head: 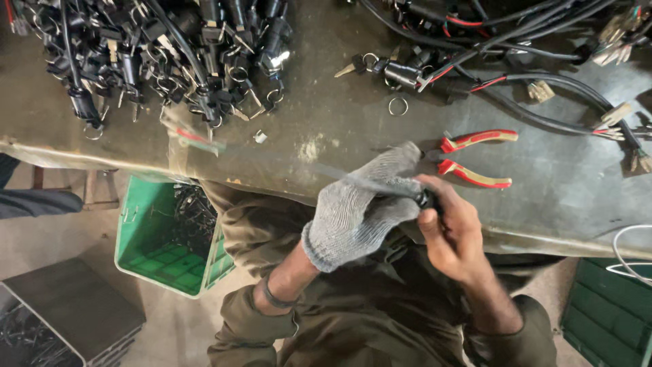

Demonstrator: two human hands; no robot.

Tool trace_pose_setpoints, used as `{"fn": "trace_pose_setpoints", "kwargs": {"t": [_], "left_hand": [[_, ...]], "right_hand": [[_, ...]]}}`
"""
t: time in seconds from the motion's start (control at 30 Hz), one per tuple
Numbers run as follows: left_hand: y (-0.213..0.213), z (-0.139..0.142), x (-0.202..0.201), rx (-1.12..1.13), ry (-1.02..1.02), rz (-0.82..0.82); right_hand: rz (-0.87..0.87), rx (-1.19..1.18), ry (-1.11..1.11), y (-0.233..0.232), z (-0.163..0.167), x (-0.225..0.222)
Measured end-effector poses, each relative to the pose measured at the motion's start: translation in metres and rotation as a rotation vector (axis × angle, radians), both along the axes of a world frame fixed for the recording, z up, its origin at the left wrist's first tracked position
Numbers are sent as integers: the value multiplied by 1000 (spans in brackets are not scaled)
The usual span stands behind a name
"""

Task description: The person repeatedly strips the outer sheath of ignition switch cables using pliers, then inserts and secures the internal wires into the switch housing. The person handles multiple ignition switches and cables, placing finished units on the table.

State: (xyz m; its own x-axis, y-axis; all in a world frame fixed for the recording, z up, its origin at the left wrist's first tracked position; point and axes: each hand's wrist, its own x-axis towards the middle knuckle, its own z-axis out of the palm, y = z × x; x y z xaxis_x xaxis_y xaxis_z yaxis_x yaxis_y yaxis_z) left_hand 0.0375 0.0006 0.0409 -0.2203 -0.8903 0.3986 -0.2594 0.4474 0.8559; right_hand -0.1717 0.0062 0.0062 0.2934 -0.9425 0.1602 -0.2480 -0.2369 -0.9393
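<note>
Over a grimy workbench [326, 136], gloved left hand [360, 207] and bare right hand [451, 234] fingers pinch one small black part [425, 198].

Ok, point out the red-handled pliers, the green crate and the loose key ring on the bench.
red-handled pliers [475, 140], head view, on the upper red handle.
green crate [139, 234], head view, on its left inner wall.
loose key ring [399, 106], head view, on the metal ring itself.

Light: soft daylight, moderately dim, no hard source visible.
Glare: pale sheen on the tabletop [319, 146] at centre; small glints on the key rings [398, 105] above.
Shadows: faint, diffuse.
Blur: motion smear over the gloved left hand [360, 204].
Edges: slight wide-angle bowing at the corners.
</note>
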Motion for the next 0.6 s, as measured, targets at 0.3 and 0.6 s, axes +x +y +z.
{"fn": "trace_pose_setpoints", "kwargs": {"t": [0.3,0.6], "left_hand": [[0,5,-19,521,90,-86],[-4,-10,1,100,173,-229]], "right_hand": [[86,431,-202,0,-21,-24],[209,616,-226,-3,-53,-28]]}}
